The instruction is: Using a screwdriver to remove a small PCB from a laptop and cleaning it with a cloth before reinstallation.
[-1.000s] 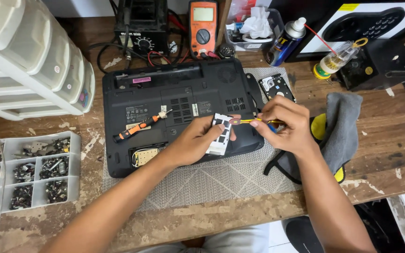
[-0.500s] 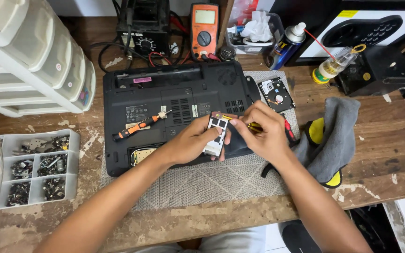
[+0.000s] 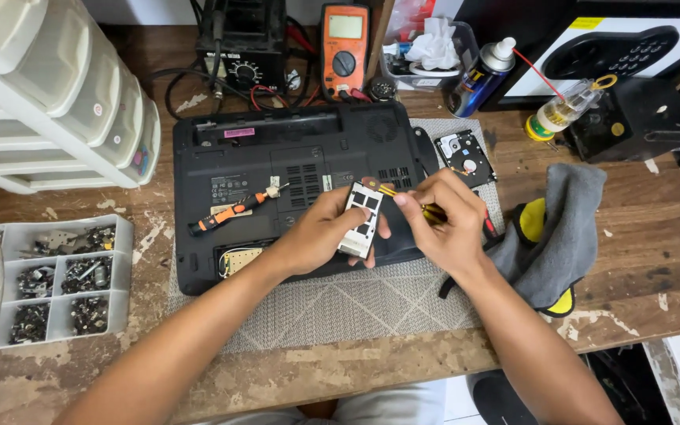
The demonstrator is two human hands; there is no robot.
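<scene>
Both hands had drifted slightly left over laptop since earlier frames; yellow-handled screwdriver (image 3: 426, 209) tip, earlier off bracket's edge, now met its top corner — fastener work on bracket looked under way. Left hand (image 3: 320, 232) gripped small metal drive bracket (image 3: 360, 219) by side, tilted upright above upturned black laptop (image 3: 293, 185). Right hand (image 3: 446, 224) pinched closed on screwdriver. Grey mat (image 3: 356, 303) under laptop. Orange screwdriver (image 3: 234, 211) lay on laptop base. Grey cloth (image 3: 568, 228) right. Bare hard drive (image 3: 464, 157) beyond hands. Parts tray (image 3: 116, 228) left. Multimeter (image 3: 344, 47) far.
</scene>
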